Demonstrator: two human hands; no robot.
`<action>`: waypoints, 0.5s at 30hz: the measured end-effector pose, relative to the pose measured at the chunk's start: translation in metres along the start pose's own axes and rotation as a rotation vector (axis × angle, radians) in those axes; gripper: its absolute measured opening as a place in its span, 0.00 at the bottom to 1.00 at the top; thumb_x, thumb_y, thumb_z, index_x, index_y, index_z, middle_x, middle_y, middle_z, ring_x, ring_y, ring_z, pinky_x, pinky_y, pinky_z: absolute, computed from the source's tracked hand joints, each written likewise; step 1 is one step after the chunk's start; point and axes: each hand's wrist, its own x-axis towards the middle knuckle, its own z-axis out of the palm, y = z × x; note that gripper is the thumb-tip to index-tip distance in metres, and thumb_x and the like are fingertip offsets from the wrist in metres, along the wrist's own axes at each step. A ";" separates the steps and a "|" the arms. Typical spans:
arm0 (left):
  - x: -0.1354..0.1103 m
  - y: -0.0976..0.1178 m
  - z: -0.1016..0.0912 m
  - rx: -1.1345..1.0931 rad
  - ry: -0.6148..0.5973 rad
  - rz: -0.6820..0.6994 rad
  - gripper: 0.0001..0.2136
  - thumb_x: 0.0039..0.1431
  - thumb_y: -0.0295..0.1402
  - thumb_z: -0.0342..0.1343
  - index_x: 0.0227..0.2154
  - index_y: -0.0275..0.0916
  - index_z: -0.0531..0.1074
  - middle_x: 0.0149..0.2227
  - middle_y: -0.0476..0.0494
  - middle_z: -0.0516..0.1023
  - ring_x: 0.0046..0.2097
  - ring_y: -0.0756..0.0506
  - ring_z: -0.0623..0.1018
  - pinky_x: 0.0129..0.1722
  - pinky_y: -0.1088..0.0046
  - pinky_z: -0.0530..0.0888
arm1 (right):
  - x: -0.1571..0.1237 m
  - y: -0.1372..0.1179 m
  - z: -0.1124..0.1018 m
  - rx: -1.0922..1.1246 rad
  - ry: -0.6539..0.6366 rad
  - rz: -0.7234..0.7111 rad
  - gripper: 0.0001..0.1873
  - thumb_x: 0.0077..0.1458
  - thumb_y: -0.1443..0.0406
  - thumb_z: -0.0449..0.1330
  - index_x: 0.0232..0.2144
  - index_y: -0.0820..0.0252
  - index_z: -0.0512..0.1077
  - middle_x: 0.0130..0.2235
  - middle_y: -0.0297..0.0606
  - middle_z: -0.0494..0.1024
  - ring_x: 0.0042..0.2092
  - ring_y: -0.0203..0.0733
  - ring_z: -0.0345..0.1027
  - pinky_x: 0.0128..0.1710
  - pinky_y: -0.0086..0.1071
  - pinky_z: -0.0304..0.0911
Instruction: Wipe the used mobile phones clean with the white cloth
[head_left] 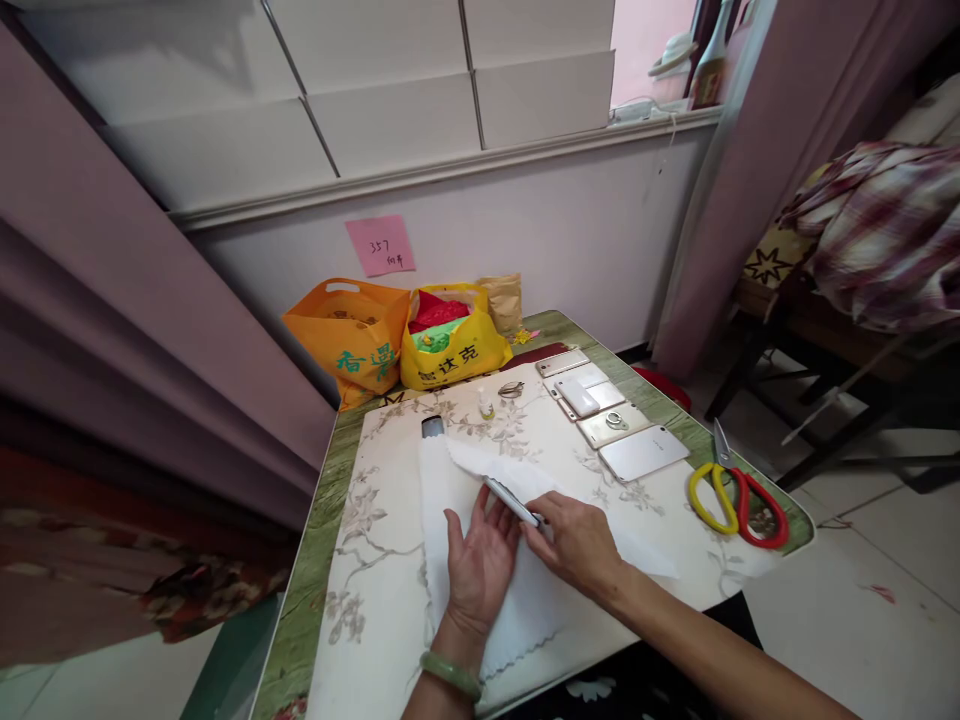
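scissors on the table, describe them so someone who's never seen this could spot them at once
Find the table with the floral cover and go to its right-hand edge, past the row of phones. The scissors lie there alone, with one yellow handle loop and one red.

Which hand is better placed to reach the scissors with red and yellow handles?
Probably the right hand: the scissors lie on its side of the table, nearer to it; the left hand is farther away, open under the phone.
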 end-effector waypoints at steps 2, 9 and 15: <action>0.001 0.000 -0.001 -0.009 0.029 0.008 0.28 0.60 0.54 0.47 0.54 0.39 0.69 0.52 0.36 0.74 0.54 0.41 0.73 0.57 0.62 0.65 | 0.002 0.006 -0.012 0.114 0.006 0.043 0.11 0.56 0.60 0.56 0.34 0.54 0.78 0.33 0.36 0.79 0.33 0.39 0.71 0.34 0.29 0.61; 0.003 -0.001 -0.002 0.014 0.087 -0.008 0.25 0.62 0.51 0.47 0.54 0.40 0.69 0.56 0.35 0.71 0.57 0.40 0.71 0.56 0.62 0.68 | 0.011 0.077 -0.057 1.042 -0.029 0.469 0.20 0.50 0.51 0.62 0.21 0.62 0.71 0.18 0.33 0.70 0.20 0.32 0.61 0.22 0.26 0.58; 0.005 -0.001 -0.002 0.015 0.101 -0.015 0.25 0.63 0.47 0.47 0.58 0.40 0.65 0.58 0.35 0.70 0.60 0.39 0.69 0.59 0.58 0.65 | 0.092 0.169 -0.086 0.888 0.531 0.652 0.12 0.56 0.58 0.60 0.31 0.63 0.73 0.25 0.34 0.73 0.26 0.33 0.67 0.30 0.26 0.67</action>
